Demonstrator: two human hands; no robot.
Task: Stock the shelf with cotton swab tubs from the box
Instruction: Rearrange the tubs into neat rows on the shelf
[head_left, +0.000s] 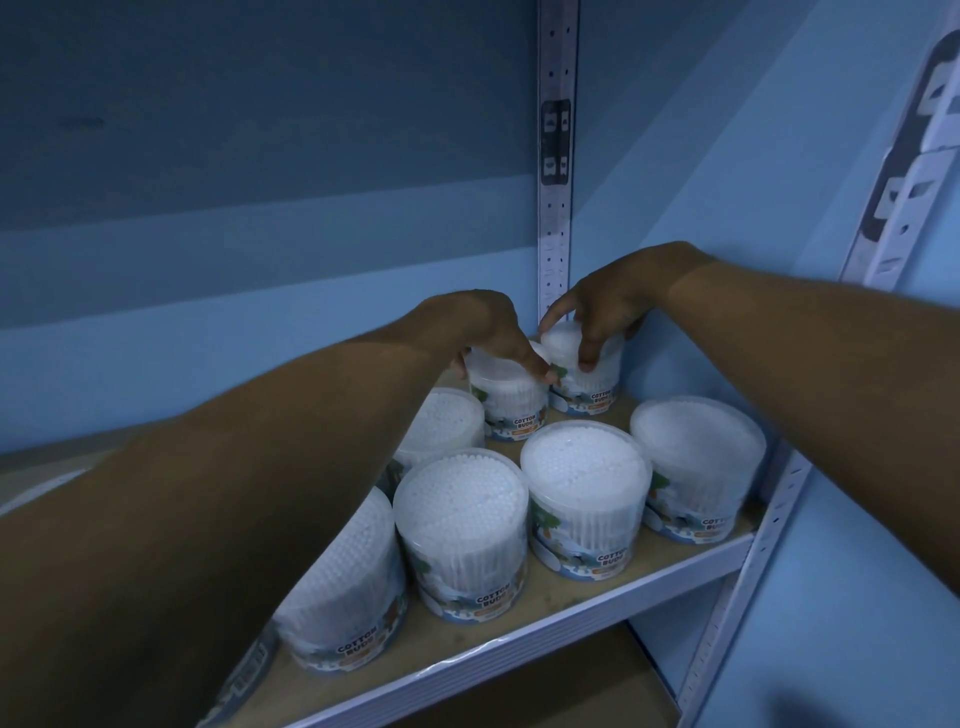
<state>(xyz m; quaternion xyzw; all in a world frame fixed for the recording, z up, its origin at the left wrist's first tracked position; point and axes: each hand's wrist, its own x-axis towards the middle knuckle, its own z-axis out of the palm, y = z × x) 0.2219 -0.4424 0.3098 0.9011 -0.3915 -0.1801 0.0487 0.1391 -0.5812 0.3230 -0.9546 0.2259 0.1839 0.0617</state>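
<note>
Your two back-row cotton bud tubs stand upright in the rear corner of the shelf, long axes vertical, lids up. The right-hand one, the corner tub, sits nearest the perforated rear upright. The neighbouring tub is just to its left, and the two look to be touching or nearly so.

Your right hand comes down on the corner tub from above, fingers spread and curled over the lid rim, one fingertip on the near wall and another at the far left edge. Your left hand caps the neighbouring tub the same way, with a fingertip at the gap between the two tubs. Both tubs lie directly beneath your fingers, so any coming move looks to be a short nudge or a release, not a reach. Each hand is nearest its own tub.

In front, a middle row and a front row of identical tubs stand upright, lids showing the white swab heads. The front right tub sits by the shelf's right edge. The front left tub is partly hidden by your left forearm. The box is not in view.
</note>
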